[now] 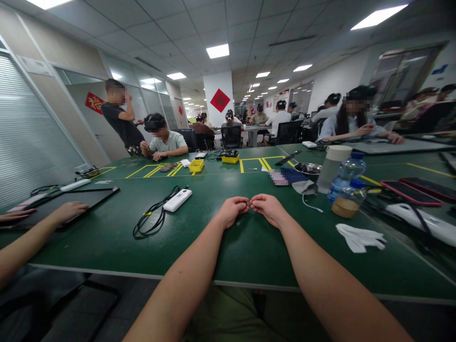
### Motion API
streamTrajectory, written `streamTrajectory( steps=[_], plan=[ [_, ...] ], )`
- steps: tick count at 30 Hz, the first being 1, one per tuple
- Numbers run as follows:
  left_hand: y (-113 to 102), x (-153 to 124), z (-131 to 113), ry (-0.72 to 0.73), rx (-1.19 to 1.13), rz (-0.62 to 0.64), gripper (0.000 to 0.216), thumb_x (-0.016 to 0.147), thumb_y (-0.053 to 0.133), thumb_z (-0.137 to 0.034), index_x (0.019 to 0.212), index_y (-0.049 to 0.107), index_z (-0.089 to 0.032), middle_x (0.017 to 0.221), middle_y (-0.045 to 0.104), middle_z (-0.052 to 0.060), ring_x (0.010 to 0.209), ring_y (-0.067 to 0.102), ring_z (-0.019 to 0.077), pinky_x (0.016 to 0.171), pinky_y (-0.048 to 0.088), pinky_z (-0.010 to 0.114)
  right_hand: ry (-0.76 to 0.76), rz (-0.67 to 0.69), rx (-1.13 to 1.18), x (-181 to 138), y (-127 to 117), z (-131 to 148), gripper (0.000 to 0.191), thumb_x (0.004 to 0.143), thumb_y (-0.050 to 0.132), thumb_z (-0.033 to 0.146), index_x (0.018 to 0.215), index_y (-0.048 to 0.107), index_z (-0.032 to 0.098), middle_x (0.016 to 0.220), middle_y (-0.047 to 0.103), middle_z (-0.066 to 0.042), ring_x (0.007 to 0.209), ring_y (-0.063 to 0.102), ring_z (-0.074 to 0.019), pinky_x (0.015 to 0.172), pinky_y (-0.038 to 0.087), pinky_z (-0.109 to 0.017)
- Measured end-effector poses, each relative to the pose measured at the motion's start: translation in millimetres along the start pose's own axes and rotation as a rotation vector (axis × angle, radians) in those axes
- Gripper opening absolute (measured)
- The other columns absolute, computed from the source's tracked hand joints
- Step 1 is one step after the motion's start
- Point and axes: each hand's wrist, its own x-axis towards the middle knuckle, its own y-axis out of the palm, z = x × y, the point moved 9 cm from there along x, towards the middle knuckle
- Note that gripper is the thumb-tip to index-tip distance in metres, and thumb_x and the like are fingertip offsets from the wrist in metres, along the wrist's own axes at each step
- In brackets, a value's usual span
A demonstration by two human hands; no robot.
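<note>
My left hand (pixel 233 211) and my right hand (pixel 268 208) meet over the green table (pixel 199 251), fingertips almost touching. Each is closed in a pinch between thumb and fingers. Whatever they may hold is too small or hidden to make out. Left of them lies a white power bank (pixel 178 200) with a small display, beside a coiled black cable (pixel 150 221). To the right rests a crumpled white tissue or cloth (pixel 360 237). Beyond my right hand are a grey pouch-like item (pixel 304 187) and a white cable end (pixel 315 207).
At right stand a blue-capped bottle (pixel 351 166), a container of brown liquid (pixel 345 207), a frosted cylinder (pixel 332 168) and a metal bowl (pixel 309 168). Phones (pixel 409 192) lie farther right. Yellow trays (pixel 196 166) sit ahead. Another person's hand (pixel 71 211) rests on a dark board at left.
</note>
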Motion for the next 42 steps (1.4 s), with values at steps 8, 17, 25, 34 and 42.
streamTrajectory(
  steps=[8, 17, 25, 34, 42],
  plan=[
    [-1.2, -2.3, -2.3, -0.017, 0.003, -0.042, 0.021, 0.073, 0.062, -0.003, 0.094, 0.065, -0.007, 0.081, 0.067, 0.01, 0.064, 0.062, 0.0093, 0.065, 0.052, 0.021, -0.028, -0.06, 0.036, -2.5, -3.2, 7.5, 0.012, 0.062, 0.068, 0.006, 0.069, 0.062, 0.015, 0.074, 0.068, -0.005, 0.064, 0.064, -0.0117, 0.061, 0.053, -0.022],
    [-1.7, -0.6, 1.0, -0.029, 0.02, -0.022, 0.027, 0.073, 0.063, -0.002, 0.099, 0.066, -0.008, 0.087, 0.068, 0.011, 0.062, 0.062, 0.0081, 0.067, 0.053, 0.022, 0.012, -0.014, 0.008, -4.4, 2.3, 3.4, 0.012, 0.064, 0.067, 0.006, 0.072, 0.064, 0.014, 0.073, 0.069, -0.006, 0.065, 0.066, -0.0135, 0.059, 0.054, -0.023],
    [-0.2, -2.9, 1.2, -0.051, -0.002, -0.029, 0.027, 0.075, 0.061, -0.002, 0.102, 0.063, -0.007, 0.085, 0.068, 0.012, 0.065, 0.064, 0.0099, 0.07, 0.054, 0.024, 0.005, -0.005, 0.002, -4.3, 2.5, 4.9, 0.012, 0.065, 0.069, 0.006, 0.073, 0.063, 0.014, 0.074, 0.07, -0.007, 0.067, 0.067, -0.0141, 0.06, 0.054, -0.022],
    [2.1, -3.1, 0.5, -0.06, -0.003, -0.023, 0.029, 0.076, 0.057, 0.002, 0.103, 0.061, -0.006, 0.085, 0.067, 0.012, 0.067, 0.065, 0.0104, 0.07, 0.054, 0.022, 0.007, 0.007, -0.008, -5.0, 3.0, 5.3, 0.01, 0.066, 0.066, 0.006, 0.073, 0.064, 0.014, 0.076, 0.07, -0.007, 0.063, 0.064, -0.0114, 0.057, 0.052, -0.02],
    [0.2, -2.9, 0.1, -0.042, 0.007, -0.025, 0.025, 0.077, 0.055, 0.001, 0.1, 0.059, -0.008, 0.083, 0.066, 0.01, 0.062, 0.063, 0.0085, 0.065, 0.054, 0.021, -0.013, 0.007, 0.025, -2.6, 3.2, 3.9, 0.011, 0.064, 0.067, 0.007, 0.073, 0.064, 0.013, 0.073, 0.07, -0.007, 0.065, 0.065, -0.0119, 0.061, 0.053, -0.021]
  ],
)
